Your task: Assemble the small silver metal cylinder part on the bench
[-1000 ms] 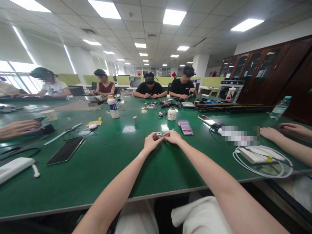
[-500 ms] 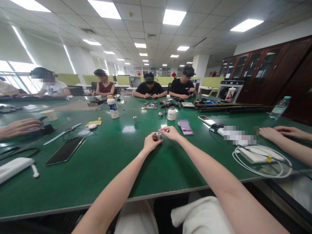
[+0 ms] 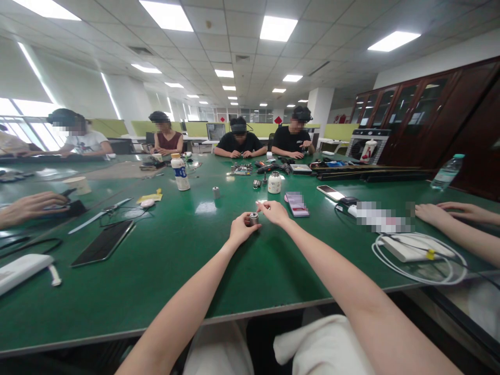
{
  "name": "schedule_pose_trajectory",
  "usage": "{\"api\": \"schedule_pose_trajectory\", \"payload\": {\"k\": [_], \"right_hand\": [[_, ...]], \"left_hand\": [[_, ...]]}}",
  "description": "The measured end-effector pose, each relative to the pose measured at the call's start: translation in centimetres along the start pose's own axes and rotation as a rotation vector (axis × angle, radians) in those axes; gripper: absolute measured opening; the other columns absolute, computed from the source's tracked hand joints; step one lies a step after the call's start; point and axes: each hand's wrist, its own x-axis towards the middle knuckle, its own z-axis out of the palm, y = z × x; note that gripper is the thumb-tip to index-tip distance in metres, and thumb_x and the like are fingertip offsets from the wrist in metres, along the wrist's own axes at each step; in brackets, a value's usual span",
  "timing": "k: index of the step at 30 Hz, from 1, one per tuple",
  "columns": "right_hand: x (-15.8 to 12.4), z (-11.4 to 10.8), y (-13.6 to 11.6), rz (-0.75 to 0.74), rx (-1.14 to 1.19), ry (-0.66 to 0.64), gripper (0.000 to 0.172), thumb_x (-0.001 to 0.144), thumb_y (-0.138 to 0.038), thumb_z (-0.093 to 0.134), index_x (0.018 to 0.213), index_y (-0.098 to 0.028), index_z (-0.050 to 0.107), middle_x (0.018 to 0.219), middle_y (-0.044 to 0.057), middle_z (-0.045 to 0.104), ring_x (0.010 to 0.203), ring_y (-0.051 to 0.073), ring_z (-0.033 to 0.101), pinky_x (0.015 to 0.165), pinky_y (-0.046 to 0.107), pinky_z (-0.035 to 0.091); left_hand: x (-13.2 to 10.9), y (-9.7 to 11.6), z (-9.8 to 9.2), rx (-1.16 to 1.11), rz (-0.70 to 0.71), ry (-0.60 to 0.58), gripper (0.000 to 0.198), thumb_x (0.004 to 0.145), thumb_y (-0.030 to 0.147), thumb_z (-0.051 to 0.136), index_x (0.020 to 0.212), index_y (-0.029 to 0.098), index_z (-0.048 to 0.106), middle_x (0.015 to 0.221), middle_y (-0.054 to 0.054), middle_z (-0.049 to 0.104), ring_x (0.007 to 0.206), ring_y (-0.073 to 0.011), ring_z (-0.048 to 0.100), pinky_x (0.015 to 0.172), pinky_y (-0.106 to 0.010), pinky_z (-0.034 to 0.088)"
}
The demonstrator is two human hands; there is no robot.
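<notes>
A small silver metal cylinder (image 3: 253, 219) stands upright on the green table (image 3: 172, 281), with the fingers of my left hand (image 3: 242, 229) wrapped round its sides. Just behind and to the right of it is my right hand (image 3: 273, 212), its thumb and fingertips pinched together beside the cylinder's top. Whatever those fingertips hold is too small to make out. Another silver cylinder (image 3: 216, 192) stands farther back to the left. Beyond my right hand are a white patterned jar (image 3: 274, 183) and a pink-edged phone (image 3: 297, 204).
A dark phone (image 3: 103, 244) and a white device (image 3: 24, 272) lie at left, near a bottle (image 3: 180, 173). At right are a power strip (image 3: 377, 219), coiled white cable (image 3: 420, 281) and a co-worker's hands (image 3: 449, 213). Several people sit across the table.
My right hand has shifted slightly away from the cylinder's top. My left hand keeps its hold on the cylinder.
</notes>
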Motion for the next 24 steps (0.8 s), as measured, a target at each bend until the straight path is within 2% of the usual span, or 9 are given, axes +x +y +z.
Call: {"api": "schedule_pose_trajectory", "payload": {"k": [4,6,8,11,14,19,21,24], "right_hand": [[-0.2,-0.4,0.1,0.055,-0.009,0.035,0.048,0.099,-0.051,0.04,0.084,-0.024,0.077,0.085,0.002,0.074,0.078,0.016,0.063,0.06,0.023,0.033],[-0.2,-0.4,0.3,0.077,-0.028,0.052,0.047,0.098,-0.047,0.041,0.076,-0.022,0.074,0.08,0.002,0.073,0.075,0.016,0.061,0.058,0.024,0.031],[-0.2,-0.5,0.5,0.098,-0.047,0.065,0.043,0.095,-0.042,0.043,0.071,-0.021,0.072,0.077,0.002,0.072,0.072,0.016,0.06,0.056,0.024,0.029],[-0.4,-0.5,0.6,0.129,-0.064,0.055,0.039,0.092,-0.037,0.044,0.069,-0.02,0.07,0.076,0.002,0.071,0.071,0.016,0.06,0.054,0.024,0.028],[-0.5,-0.5,0.5,0.144,-0.082,0.006,0.04,0.093,-0.037,0.043,0.069,-0.02,0.07,0.076,0.002,0.071,0.072,0.016,0.061,0.054,0.024,0.028],[-0.6,0.0,0.8,0.079,-0.072,-0.158,0.04,0.092,-0.037,0.045,0.066,-0.018,0.07,0.075,0.003,0.07,0.071,0.015,0.061,0.056,0.023,0.032],[-0.4,0.5,1.2,0.042,-0.044,-0.23,0.033,0.09,-0.035,0.051,0.069,-0.018,0.07,0.073,0.002,0.07,0.069,0.014,0.061,0.057,0.022,0.035],[-0.2,1.3,1.9,0.018,-0.007,-0.272,0.013,0.082,-0.031,0.066,0.084,-0.019,0.071,0.077,-0.001,0.069,0.069,0.012,0.06,0.059,0.02,0.038]], "left_hand": [[-0.2,0.5,0.1,-0.005,0.054,0.083,0.048,0.07,0.038,0.081,0.113,0.02,0.069,0.1,-0.007,0.076,0.091,-0.0207,0.071,0.087,-0.033,0.056],[-0.1,0.8,0.1,0.005,0.091,0.142,0.039,0.077,0.04,0.075,0.111,0.022,0.07,0.106,-0.006,0.076,0.096,-0.0204,0.069,0.091,-0.034,0.053],[0.0,1.0,0.0,0.041,0.106,0.183,0.027,0.083,0.039,0.069,0.103,0.023,0.074,0.106,-0.005,0.076,0.101,-0.0212,0.067,0.095,-0.036,0.051],[0.2,1.0,-0.2,0.076,0.105,0.194,0.019,0.085,0.038,0.066,0.092,0.024,0.077,0.101,-0.004,0.077,0.103,-0.0224,0.066,0.099,-0.037,0.047],[0.2,1.0,-0.3,0.085,0.092,0.209,0.019,0.085,0.038,0.066,0.091,0.025,0.078,0.099,-0.004,0.077,0.104,-0.0231,0.065,0.099,-0.037,0.046],[0.1,1.5,-0.6,0.085,0.1,0.325,0.022,0.087,0.041,0.062,0.093,0.026,0.078,0.101,-0.004,0.077,0.106,-0.0239,0.062,0.098,-0.037,0.046],[0.2,1.5,-0.9,0.102,0.091,0.373,0.023,0.088,0.042,0.061,0.093,0.027,0.078,0.101,-0.003,0.077,0.107,-0.0244,0.061,0.1,-0.038,0.045],[0.4,1.0,-1.4,0.165,0.012,0.391,0.023,0.087,0.043,0.061,0.095,0.028,0.079,0.101,-0.004,0.077,0.11,-0.0271,0.058,0.101,-0.041,0.043]]}}
